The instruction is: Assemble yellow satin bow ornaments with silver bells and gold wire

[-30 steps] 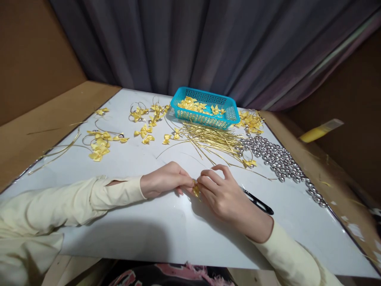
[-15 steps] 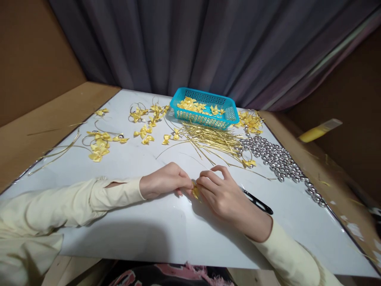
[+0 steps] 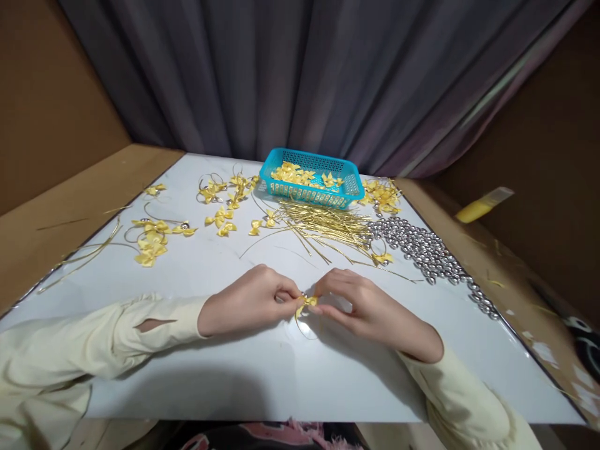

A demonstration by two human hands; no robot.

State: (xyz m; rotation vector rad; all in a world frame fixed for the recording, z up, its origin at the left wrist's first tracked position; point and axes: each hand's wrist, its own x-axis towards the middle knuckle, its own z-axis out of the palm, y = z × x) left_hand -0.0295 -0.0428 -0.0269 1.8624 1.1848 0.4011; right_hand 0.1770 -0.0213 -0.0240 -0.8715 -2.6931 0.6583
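Near front edge of white surface point(image 3: 262, 369), well short of turquoise perforated plastic basket point(image 3: 309, 195): left hand point(image 3: 246, 305) and right hand point(image 3: 370, 306) meet on small yellow satin ribbon bow point(image 3: 305, 302). Fingers point(image 3: 287, 291) of both pinched narrow on bow; thin gold wire loop point(image 3: 302, 326) hangs beneath, touching surface. Step, by judgement: fastening wire to bow. Next move needs steady pinch, fine twist. Gold wire bundle point(image 3: 328, 222) and silver beads point(image 3: 422, 247) lie just in front of basket.
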